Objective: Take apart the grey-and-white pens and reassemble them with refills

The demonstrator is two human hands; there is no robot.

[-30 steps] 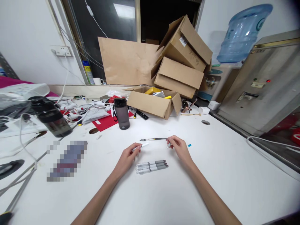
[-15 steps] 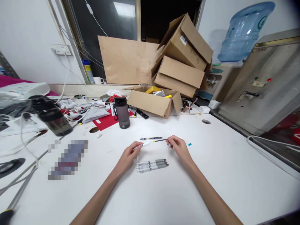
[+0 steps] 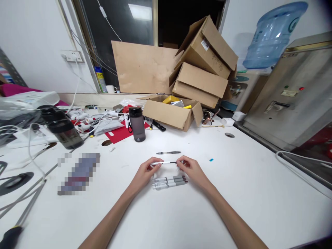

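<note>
White plastic in the head view: a slim pen barrel, level between two hands over the middle of the desk, well in from every edge! The left hand has thumb and fingers pinching its left part. The right hand pinches the thin dark rod at the barrel's other end, its remaining fingers curled; whether they hide anything, I can't tell. Light, stiff stuff, I'd judge, smooth enough to roll; best gripped mid-barrel, with a gentle touch on the rod, which could bend.

Nearer the front edge, a row of grey-and-clear pens lies side by side; toward the far edge, one black pen. And the surface: flat, pale, a blue scrap off to the right. A dark bottle and an open carton line the far edge, cable clutter crowds the far left corner, and a metal cabinet flanks the right edge.
</note>
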